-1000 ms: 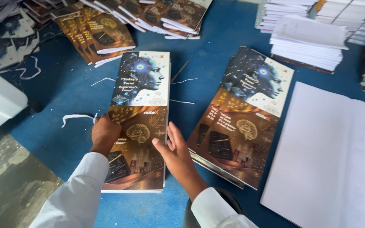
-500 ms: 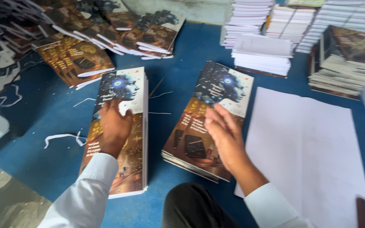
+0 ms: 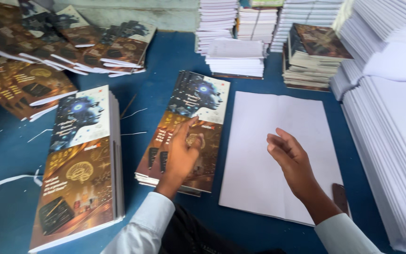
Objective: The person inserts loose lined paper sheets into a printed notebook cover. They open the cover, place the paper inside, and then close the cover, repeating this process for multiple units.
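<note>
Left hand (image 3: 182, 153) now off the left book stack (image 3: 83, 164), fingers flat on the middle cover pile (image 3: 189, 127) — right hand (image 3: 291, 157) loosely spread, empty, over white sheets (image 3: 278, 155).

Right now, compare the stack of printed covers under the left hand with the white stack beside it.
The cover stack shows dark printed artwork; the white stack is blank. The left hand rests on the cover stack; the right hand hovers open above the white one. The cover stack is narrower. Both lie flat on the blue table.

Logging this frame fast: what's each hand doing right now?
Left hand: open, flat on the middle cover stack, holding nothing.
Right hand: open, empty, above the white sheet stack.
</note>
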